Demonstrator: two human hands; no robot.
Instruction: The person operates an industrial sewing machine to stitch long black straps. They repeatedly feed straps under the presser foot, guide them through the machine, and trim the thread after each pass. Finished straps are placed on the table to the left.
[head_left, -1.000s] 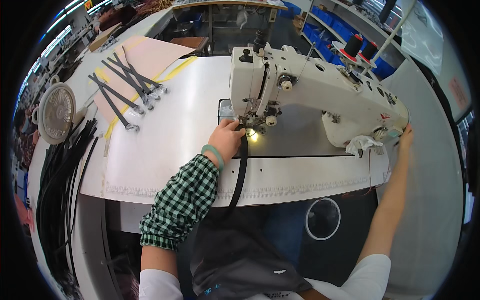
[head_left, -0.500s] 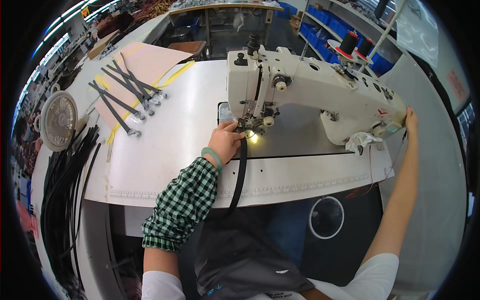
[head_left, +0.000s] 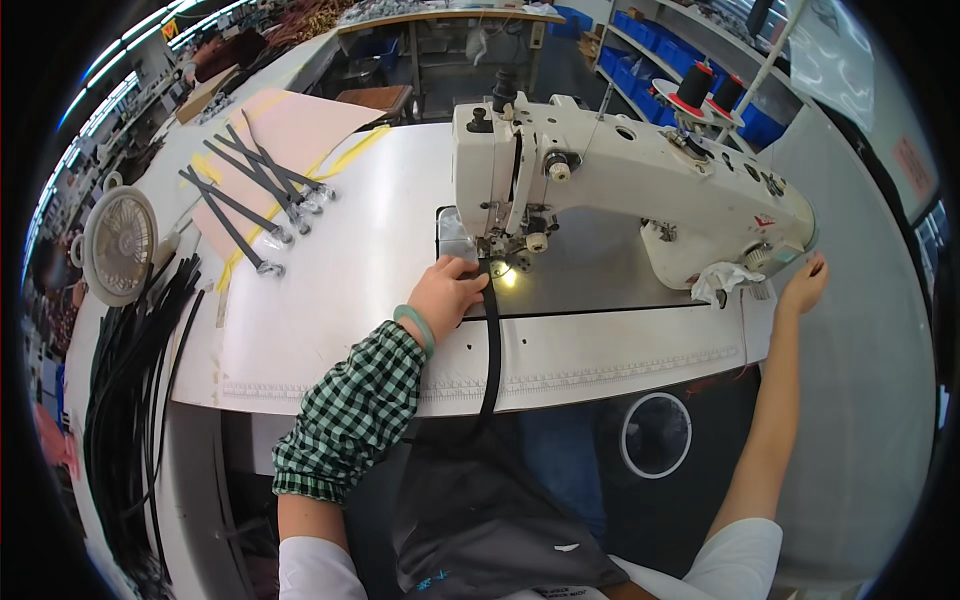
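My left hand (head_left: 452, 292) lies on the white tabletop (head_left: 350, 270) just in front of the needle of the white sewing machine (head_left: 620, 190), its grip pinching the black strap (head_left: 491, 340) flat so that it feeds straight under the presser foot. The strap runs from the needle plate, where a small lamp lights it, back over the tabletop's near edge and hangs down toward my lap. My right hand (head_left: 803, 287) reaches out to the machine's far right end, by the handwheel; the fingers are loose and hold nothing, though I cannot tell whether they touch the wheel. Further left, well apart from my hands, finished black straps with metal clips (head_left: 250, 200) lie on pink sheets (head_left: 285, 135), beside a small fan (head_left: 120, 245).
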